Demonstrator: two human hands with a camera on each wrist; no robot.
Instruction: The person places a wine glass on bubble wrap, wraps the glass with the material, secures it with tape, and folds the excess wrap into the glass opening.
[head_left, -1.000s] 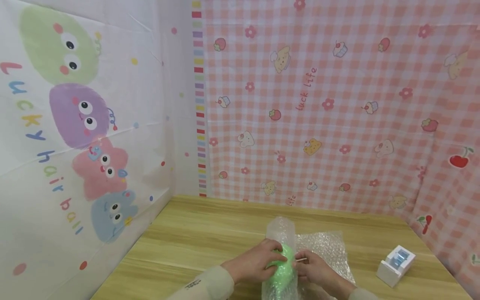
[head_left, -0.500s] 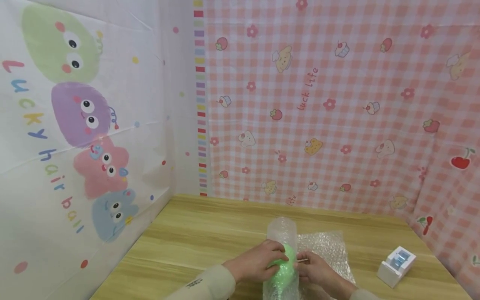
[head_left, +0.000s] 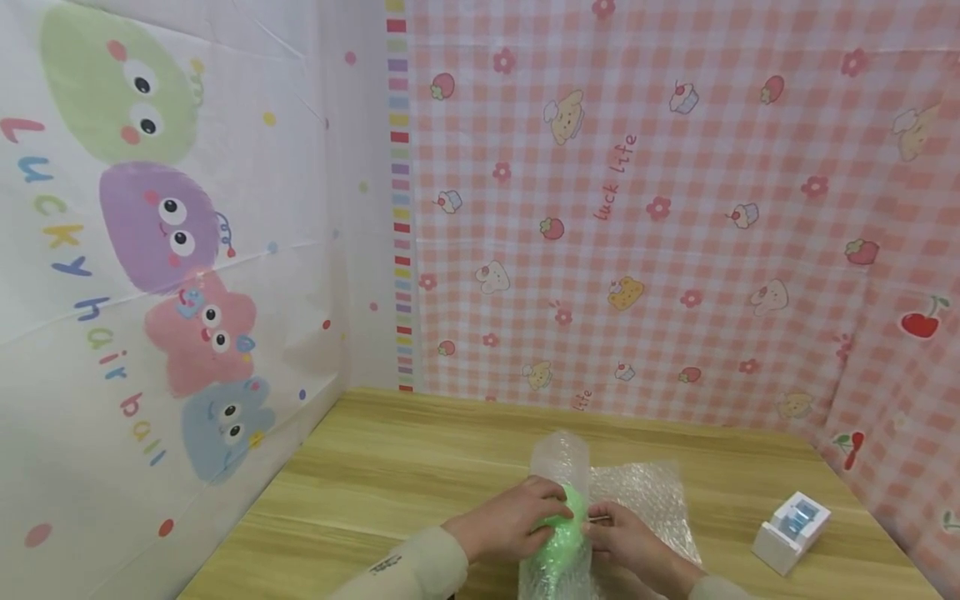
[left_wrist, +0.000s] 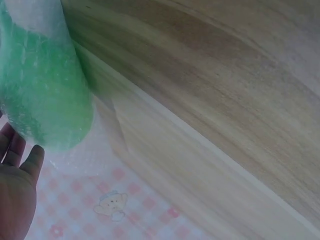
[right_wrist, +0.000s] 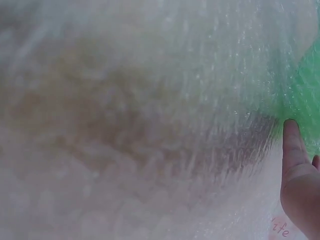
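A green object (head_left: pixel 563 546), rolled in clear bubble wrap (head_left: pixel 560 457), lies lengthwise at the table's front. From the left, the left hand (head_left: pixel 512 521) curves its fingers over the roll; the left wrist view shows this hand (left_wrist: pixel 17 192) against the wrapped green object (left_wrist: pixel 50 95). On the roll's right side, the right hand (head_left: pixel 637 546) pinches the wrap between thumb and fingers. In the right wrist view its thumb and part of the hand (right_wrist: pixel 299 185) show beside the green object (right_wrist: pixel 307 95), with bubble wrap (right_wrist: pixel 215 75) filling most of the picture.
A loose stretch of bubble wrap (head_left: pixel 648 496) lies flat right of the roll, partly under the right forearm. Farther right stands a small white box (head_left: pixel 792 533) with something blue inside. Patterned cloths hang behind the wooden table (head_left: pixel 390 450) and along both sides.
The roll, the loose wrap and both hands have shifted slightly left over the last half second. Both hands keep their hold, and the white box stands where it was.
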